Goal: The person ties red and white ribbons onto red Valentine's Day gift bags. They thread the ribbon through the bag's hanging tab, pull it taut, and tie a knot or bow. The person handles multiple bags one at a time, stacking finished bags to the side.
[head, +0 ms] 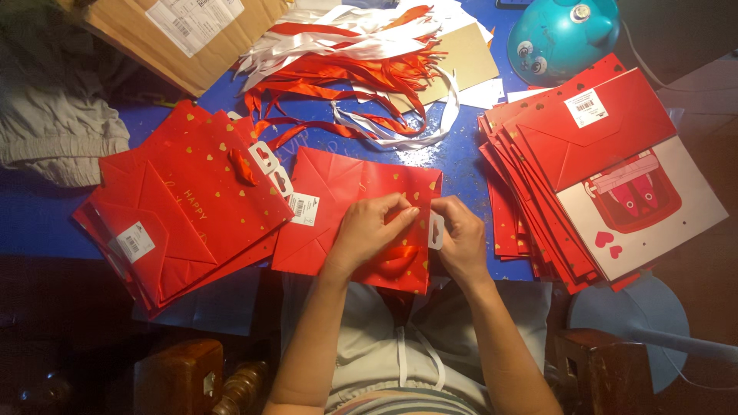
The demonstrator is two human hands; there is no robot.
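Note:
A flat red paper gift bag (338,188) with gold hearts lies in front of me on the blue table (461,165). My left hand (367,230) rests on the bag, with fingers pinching at its right edge. My right hand (460,237) holds a small white hang tab (436,230) against that same edge. A red ribbon handle (396,261) shows under my left hand.
A stack of flat red bags (184,207) lies to the left, another stack (569,146) to the right with a white sheet (661,207). Loose red and white ribbons (361,54), a cardboard box (177,34) and a teal lamp (561,31) sit at the back.

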